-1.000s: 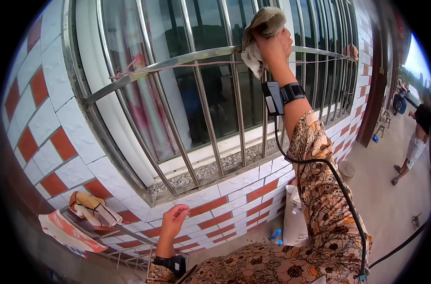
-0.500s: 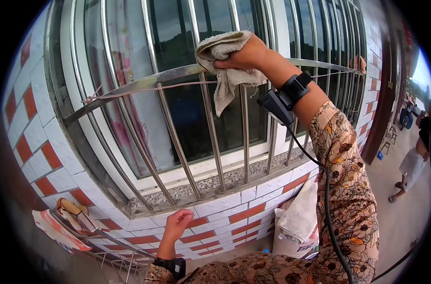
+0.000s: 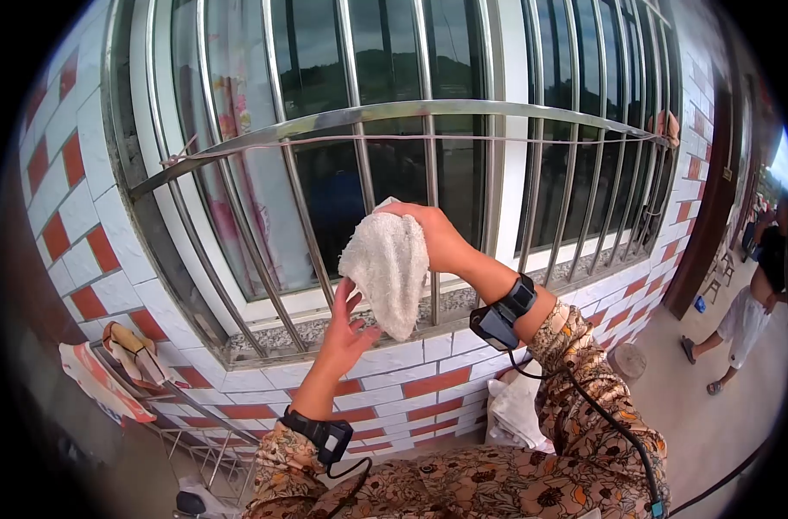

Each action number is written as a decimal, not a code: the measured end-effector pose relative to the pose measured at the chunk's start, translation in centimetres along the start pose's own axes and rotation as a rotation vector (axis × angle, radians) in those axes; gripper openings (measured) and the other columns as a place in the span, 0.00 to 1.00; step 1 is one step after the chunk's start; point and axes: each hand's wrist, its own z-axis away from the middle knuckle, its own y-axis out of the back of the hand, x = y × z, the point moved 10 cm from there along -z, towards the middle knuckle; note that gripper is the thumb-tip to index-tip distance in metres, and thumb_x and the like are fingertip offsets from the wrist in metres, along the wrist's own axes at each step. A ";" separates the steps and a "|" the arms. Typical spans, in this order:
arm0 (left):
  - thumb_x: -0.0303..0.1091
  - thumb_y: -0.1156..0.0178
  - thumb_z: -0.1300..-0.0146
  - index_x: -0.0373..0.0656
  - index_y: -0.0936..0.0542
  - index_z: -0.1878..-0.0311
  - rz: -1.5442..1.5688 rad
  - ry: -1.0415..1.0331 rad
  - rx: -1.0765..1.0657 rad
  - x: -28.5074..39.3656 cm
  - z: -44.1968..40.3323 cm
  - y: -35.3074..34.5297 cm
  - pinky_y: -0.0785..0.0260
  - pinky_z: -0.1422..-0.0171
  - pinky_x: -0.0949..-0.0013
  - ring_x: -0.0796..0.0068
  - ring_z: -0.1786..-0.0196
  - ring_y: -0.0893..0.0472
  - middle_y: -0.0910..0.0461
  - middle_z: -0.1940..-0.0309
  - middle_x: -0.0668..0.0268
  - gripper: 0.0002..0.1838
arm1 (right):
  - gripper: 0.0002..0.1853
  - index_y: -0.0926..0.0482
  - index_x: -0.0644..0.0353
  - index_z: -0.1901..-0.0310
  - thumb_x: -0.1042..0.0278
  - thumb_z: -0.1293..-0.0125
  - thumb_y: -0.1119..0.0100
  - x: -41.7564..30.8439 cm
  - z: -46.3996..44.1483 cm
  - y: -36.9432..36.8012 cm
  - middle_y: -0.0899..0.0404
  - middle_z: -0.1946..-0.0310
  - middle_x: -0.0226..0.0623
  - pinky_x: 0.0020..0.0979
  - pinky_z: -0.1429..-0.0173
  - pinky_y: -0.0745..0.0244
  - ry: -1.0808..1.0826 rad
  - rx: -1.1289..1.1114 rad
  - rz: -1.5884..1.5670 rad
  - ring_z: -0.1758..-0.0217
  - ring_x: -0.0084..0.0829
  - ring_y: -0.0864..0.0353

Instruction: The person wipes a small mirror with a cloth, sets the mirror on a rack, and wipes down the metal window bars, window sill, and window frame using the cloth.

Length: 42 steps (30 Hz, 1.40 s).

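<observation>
- Your right hand (image 3: 434, 238) grips the cloth (image 3: 387, 268), which hangs in front of the window bars (image 3: 365, 164).
- Your left hand (image 3: 344, 339) is raised beside the cloth's lower left, fingers parted; you cannot tell whether they touch it.
- A pink string (image 3: 463, 137) runs along the crossbar (image 3: 394, 111).

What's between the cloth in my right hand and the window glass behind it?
Upright metal bars stand between the cloth and the window glass, as the head view shows.
</observation>
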 end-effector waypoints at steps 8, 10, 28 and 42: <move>0.34 0.42 0.36 0.39 0.26 0.51 0.492 0.156 0.141 5.5 -6.2 -1.0 0.27 0.53 0.73 0.78 0.58 0.21 0.21 0.58 0.66 0.13 | 0.12 0.22 0.68 0.58 0.72 0.43 0.44 5.6 4.0 10.6 0.19 0.64 0.41 0.31 0.57 0.26 -0.548 0.221 -0.114 0.62 0.33 0.20; 0.35 0.39 0.38 0.39 0.25 0.57 0.328 0.041 0.156 8.7 -9.0 0.0 0.29 0.57 0.76 0.82 0.62 0.24 0.21 0.63 0.68 0.11 | 0.12 0.23 0.71 0.56 0.74 0.41 0.46 6.0 3.6 14.0 0.21 0.62 0.42 0.31 0.58 0.25 -0.582 0.461 -0.384 0.61 0.31 0.21; 0.72 0.52 0.46 0.39 0.20 0.58 -1.536 -0.300 0.081 20.7 -27.4 -6.0 0.32 0.47 0.59 0.55 0.57 0.20 0.18 0.66 0.54 0.39 | 0.14 0.25 0.53 0.56 0.71 0.47 0.45 -3.8 -8.7 18.7 0.22 0.58 0.36 0.44 0.57 0.27 0.210 0.492 1.391 0.56 0.41 0.22; 0.64 0.57 0.37 0.49 0.27 0.42 -1.124 -0.454 -0.011 20.5 -31.4 -5.3 0.31 0.48 0.57 0.50 0.48 0.25 0.23 0.52 0.51 0.32 | 0.33 0.27 0.71 0.56 0.42 0.47 0.40 -3.2 -4.6 11.6 0.21 0.71 0.49 0.41 0.43 0.34 0.565 0.647 1.262 0.63 0.45 0.20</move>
